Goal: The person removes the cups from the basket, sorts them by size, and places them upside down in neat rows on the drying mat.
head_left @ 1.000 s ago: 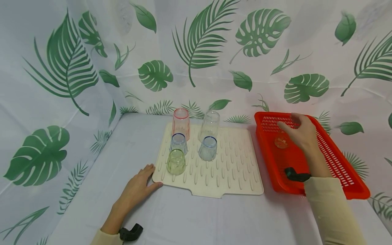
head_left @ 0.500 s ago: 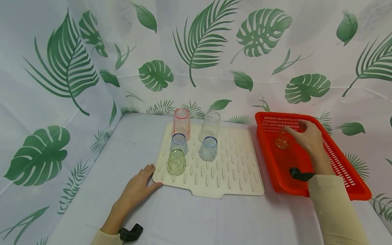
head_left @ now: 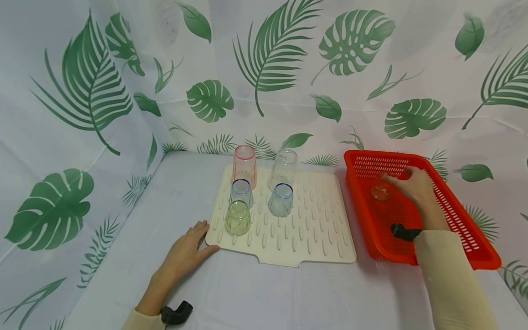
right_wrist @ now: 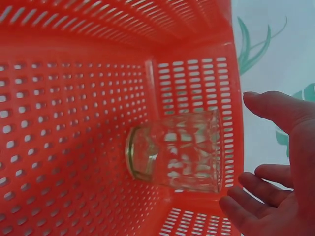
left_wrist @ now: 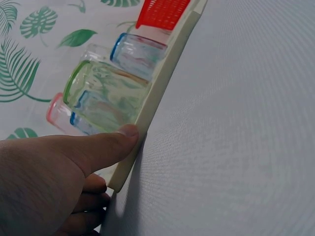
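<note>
My left hand [head_left: 183, 256] rests at the near left corner of the cream draining board [head_left: 317, 229]; its thumb touches the front edge and its fingers lie at the left side. On the board nearest that hand stands a green glass [head_left: 238, 222]. Over the red basket [head_left: 365, 224], my right hand [head_left: 418, 188] is spread, thumb and fingers apart, above a clear glass [right_wrist: 184, 152] inside. That glass stands upright near the basket's far end. In the right wrist view the fingertips are just beyond its rim, with a gap between thumb and fingers.
Two blue-rimmed glasses, one on the left [head_left: 241, 197] and one near the middle [head_left: 281, 204], stand on the board. Behind them are a tall pink-rimmed glass [head_left: 244, 169] and a tall clear glass [head_left: 283, 172]. A leaf-patterned cloth [head_left: 280, 119] hangs behind the table.
My right hand has moved slightly right and lower over the basket, down towards the clear glass. The left hand has stayed in place on the board's corner.
</note>
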